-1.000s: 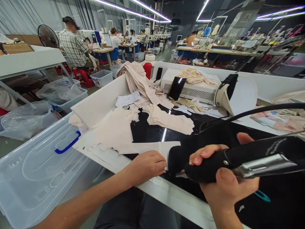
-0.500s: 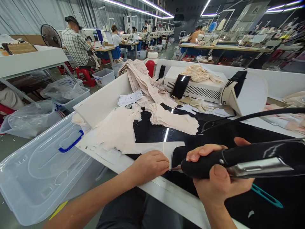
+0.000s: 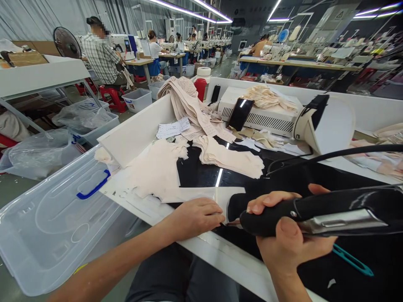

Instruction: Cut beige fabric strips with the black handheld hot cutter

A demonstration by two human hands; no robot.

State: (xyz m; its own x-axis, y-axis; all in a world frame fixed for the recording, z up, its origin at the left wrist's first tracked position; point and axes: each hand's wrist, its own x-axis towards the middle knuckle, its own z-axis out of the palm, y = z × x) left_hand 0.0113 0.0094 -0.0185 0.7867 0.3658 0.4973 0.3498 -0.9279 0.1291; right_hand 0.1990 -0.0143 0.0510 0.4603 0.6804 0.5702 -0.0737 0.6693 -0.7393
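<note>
Has brought the tool [image 3: 269, 222] leftward since a second ago, closer to the left hand [image 3: 201, 218], and now leaves more of the teal loop [image 3: 336, 248] in sight to the right of the right hand [image 3: 286, 241]. Grips the tool in the right hand, thumb on the near side and fingers curled around the far side, nearly level above the counter [image 3: 226, 251]. Points the thin tip [image 3: 235, 223] at the left hand, just beside the fingertips and the near right corner of the white cloth [image 3: 228, 195]; cannot tell whether touching. Rests the left hand at the counter's near edge, fingers close together and bent over the cloth's near edge; cannot tell whether pinching it or only pressing it down. Has the white cloth flat on the black surface [image 3: 197, 174], running left to meet the pale pile [image 3: 157, 167]. Has the pale stack [image 3: 231, 159] farther back, near the phone [image 3: 241, 114], and the phone tilted in front of the vented box [image 3: 264, 113]. Has bunched cloth [image 3: 269, 97] on top of the box and printed slips [image 3: 174, 128] well to the left, near the upright side wall [image 3: 135, 128]. Has a black cable [image 3: 346, 152] arching past the tool's far side. Has, well apart at the left, a person [image 3: 100, 58] in a checked shirt seated on a red stool [image 3: 113, 98].
</note>
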